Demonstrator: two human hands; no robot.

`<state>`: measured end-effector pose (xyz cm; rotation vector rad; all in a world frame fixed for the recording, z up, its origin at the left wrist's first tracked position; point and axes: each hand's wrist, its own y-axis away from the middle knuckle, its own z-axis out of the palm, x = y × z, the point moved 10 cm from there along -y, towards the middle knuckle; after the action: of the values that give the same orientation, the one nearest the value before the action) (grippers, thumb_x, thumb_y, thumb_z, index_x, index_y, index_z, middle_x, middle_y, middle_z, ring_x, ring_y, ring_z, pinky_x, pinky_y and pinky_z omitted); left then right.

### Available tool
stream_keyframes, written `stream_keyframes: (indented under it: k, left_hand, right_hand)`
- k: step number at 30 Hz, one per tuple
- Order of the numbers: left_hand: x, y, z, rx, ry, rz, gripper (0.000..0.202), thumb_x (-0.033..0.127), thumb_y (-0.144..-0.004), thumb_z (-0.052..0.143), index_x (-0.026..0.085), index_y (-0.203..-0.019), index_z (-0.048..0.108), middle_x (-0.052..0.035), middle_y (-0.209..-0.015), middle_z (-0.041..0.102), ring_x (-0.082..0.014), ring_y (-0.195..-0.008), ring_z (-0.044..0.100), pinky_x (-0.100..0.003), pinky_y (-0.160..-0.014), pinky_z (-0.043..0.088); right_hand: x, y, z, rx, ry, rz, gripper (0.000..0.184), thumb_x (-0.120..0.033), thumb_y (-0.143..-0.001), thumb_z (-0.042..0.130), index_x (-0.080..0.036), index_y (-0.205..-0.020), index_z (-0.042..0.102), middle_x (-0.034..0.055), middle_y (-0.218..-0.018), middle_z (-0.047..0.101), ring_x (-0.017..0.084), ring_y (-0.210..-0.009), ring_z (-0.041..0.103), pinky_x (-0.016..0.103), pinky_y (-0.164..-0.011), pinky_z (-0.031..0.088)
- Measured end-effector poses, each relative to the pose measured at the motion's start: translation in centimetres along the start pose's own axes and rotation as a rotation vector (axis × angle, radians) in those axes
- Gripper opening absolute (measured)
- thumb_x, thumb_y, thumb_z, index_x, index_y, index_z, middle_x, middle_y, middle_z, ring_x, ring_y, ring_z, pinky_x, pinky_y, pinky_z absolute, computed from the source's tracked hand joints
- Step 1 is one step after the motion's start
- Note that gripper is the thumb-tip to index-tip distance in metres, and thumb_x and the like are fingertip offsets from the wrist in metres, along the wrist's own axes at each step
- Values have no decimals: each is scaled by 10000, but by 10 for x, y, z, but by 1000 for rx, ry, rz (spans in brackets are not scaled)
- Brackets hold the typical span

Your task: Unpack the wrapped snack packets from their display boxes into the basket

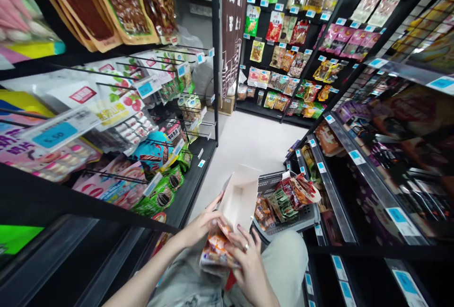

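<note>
An open cardboard box (241,198), pale inside, tilts away from me above my lap. My left hand (202,224) is closed at its near left side, some fingers along the box edge and others by the packets. Orange-and-white snack packets (217,250) bunch at the box's near end, over my legs. Wearing a ring, my right hand (246,252) is closed round the packets from the right, its fingertips close to the box. A bit of red shows under this hand; what it belongs to is hidden.
Beyond my knee, a grey shopping basket (308,217) on the floor holds several snack packets (283,203). Shelves of hanging bags (113,99) stand close on my left. Black shelving with price tags (354,157) runs along my right. A snack rack (280,61) stands across the pale floor (255,136).
</note>
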<state>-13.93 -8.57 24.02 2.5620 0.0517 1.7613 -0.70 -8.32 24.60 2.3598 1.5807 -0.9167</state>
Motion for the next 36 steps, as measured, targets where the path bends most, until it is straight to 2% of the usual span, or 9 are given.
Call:
stream_keyframes:
  k: [4,9,14,17,21,27,30,33,36]
  left_hand:
    - [1,1,-1,-104,66,25,913,871,-583,394,161,-1109,624,-103,-1571,30,-352,-1423,-4,-430,-1144,73]
    - [-19,-4,-6,-62,-25,-78,1177,769,-425,675,125,-1362,368,-192,-1548,-71,-388,-1412,-37,-477,-1135,68]
    - [-23,-8,3,-57,5,-92,1325,741,-363,719,119,-1425,228,-204,-1534,-126,-395,-1407,-60,-479,-1137,34]
    - [-20,-11,9,-53,-23,-103,1361,661,-372,774,125,-1450,138,-204,-1531,-139,-374,-1411,-73,-478,-1141,29]
    - [-13,-15,9,13,-98,-96,1275,537,-430,814,136,-1445,156,-200,-1534,-87,-363,-1412,-92,-493,-1142,90]
    - [-23,-11,6,86,-71,-143,943,495,-501,800,147,-1287,414,-193,-1527,-39,-395,-1372,229,-495,-1109,236]
    - [-28,-8,6,52,-91,-173,1113,499,-431,827,171,-1368,324,-185,-1529,-131,-399,-1394,153,-505,-1121,189]
    - [-27,-7,7,-43,-134,-176,1315,511,-352,845,160,-1439,193,-200,-1534,-109,-392,-1412,-18,-526,-1126,97]
    - [-28,-6,0,-79,-135,-171,1199,552,-411,817,165,-1416,288,-176,-1549,-60,-378,-1412,-53,-516,-1128,66]
  right_hand:
    - [12,-19,-21,276,-93,-44,338,-26,-788,437,-237,-968,631,26,-997,696,174,-1001,624,481,-1047,351]
    - [30,-34,-50,444,-284,83,233,-120,-843,462,-225,-919,656,45,-961,701,181,-947,646,336,-858,506]
    - [41,-38,-65,526,-467,212,178,-214,-878,485,-220,-884,662,33,-910,694,150,-862,646,248,-757,503]
    - [45,-42,-64,546,-492,252,183,-229,-876,489,-207,-901,668,44,-926,688,160,-878,635,265,-779,489]
    - [56,-44,-56,595,-528,334,194,-283,-874,501,-186,-895,667,52,-914,684,175,-875,625,291,-805,469]
    - [72,-35,-47,746,-612,446,250,-378,-883,481,-165,-874,613,49,-861,640,171,-828,591,287,-778,456]
    - [73,-30,-45,790,-633,461,255,-394,-886,472,-167,-865,587,39,-828,618,162,-794,580,273,-747,453]
    - [70,-27,-40,795,-646,446,260,-397,-890,466,-168,-845,579,34,-810,606,158,-777,576,272,-740,451]
    - [75,-21,-34,827,-669,472,272,-408,-882,474,-160,-888,586,52,-854,632,168,-810,594,282,-762,457]
